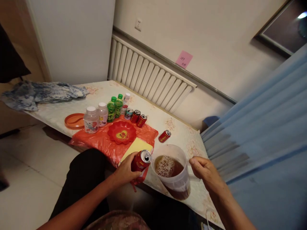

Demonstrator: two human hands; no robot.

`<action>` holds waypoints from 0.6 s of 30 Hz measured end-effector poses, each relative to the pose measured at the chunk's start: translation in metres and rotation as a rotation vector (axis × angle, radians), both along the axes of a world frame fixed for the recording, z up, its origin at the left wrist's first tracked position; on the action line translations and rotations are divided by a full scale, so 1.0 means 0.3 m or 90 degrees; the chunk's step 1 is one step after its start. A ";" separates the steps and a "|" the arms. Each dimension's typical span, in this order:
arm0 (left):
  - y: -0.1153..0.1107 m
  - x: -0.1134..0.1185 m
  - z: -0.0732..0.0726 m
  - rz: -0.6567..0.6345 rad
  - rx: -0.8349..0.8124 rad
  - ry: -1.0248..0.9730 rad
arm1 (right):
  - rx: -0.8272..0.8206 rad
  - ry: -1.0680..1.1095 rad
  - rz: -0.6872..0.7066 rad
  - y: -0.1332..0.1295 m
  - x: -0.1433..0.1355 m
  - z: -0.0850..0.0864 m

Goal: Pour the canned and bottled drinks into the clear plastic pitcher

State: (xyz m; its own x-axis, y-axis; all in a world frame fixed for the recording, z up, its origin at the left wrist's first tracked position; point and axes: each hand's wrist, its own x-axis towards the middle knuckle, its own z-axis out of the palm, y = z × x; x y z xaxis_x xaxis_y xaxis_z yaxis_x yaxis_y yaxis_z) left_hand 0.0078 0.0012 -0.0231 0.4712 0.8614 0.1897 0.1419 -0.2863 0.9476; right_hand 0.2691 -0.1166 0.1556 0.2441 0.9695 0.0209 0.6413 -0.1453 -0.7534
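My left hand (126, 169) is wrapped round an opened red can (140, 162), tilted slightly just left of a large translucent pitcher (183, 187). Brown, bubbly liquid (168, 166) fills part of the pitcher. At the pitcher's right side, my right hand (201, 167) is closed round its handle. A yellow cloth (136, 147) lies behind the held can, on red plastic sheeting (96, 143). Beyond the pitcher, another red can (164, 136) stands by itself on the table.
A red scalloped dish (122, 132) sits on the sheeting. Behind it stand green-capped bottles (112, 109), white-capped jars (91, 119) and several cans (142, 120). An orange lid (74, 121) and crumpled fabric (52, 92) lie left. A blue curtain (263, 127) hangs right.
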 end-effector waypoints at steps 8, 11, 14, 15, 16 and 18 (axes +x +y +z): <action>-0.002 0.013 0.011 -0.001 0.002 -0.003 | -0.005 -0.027 0.009 0.010 0.008 0.007; 0.001 0.017 0.007 0.001 0.004 -0.002 | -0.006 -0.034 0.005 0.015 0.007 0.015; 0.005 0.019 0.002 -0.005 0.010 -0.001 | -0.012 -0.045 -0.001 0.020 0.001 0.023; 0.006 0.019 0.001 -0.007 0.012 0.000 | -0.013 -0.047 -0.003 0.022 -0.001 0.024; 0.007 0.020 0.001 -0.006 0.013 0.000 | -0.015 -0.046 -0.004 0.023 -0.003 0.026; 0.008 0.020 0.001 -0.002 0.014 -0.001 | -0.015 -0.039 -0.006 0.027 -0.004 0.026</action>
State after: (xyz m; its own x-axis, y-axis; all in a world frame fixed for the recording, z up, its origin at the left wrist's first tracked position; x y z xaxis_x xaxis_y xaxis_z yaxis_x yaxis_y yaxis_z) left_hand 0.0139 0.0035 -0.0227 0.4734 0.8556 0.2092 0.1398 -0.3075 0.9412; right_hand 0.2680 -0.1085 0.1634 0.2524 0.9675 0.0139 0.6845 -0.1684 -0.7093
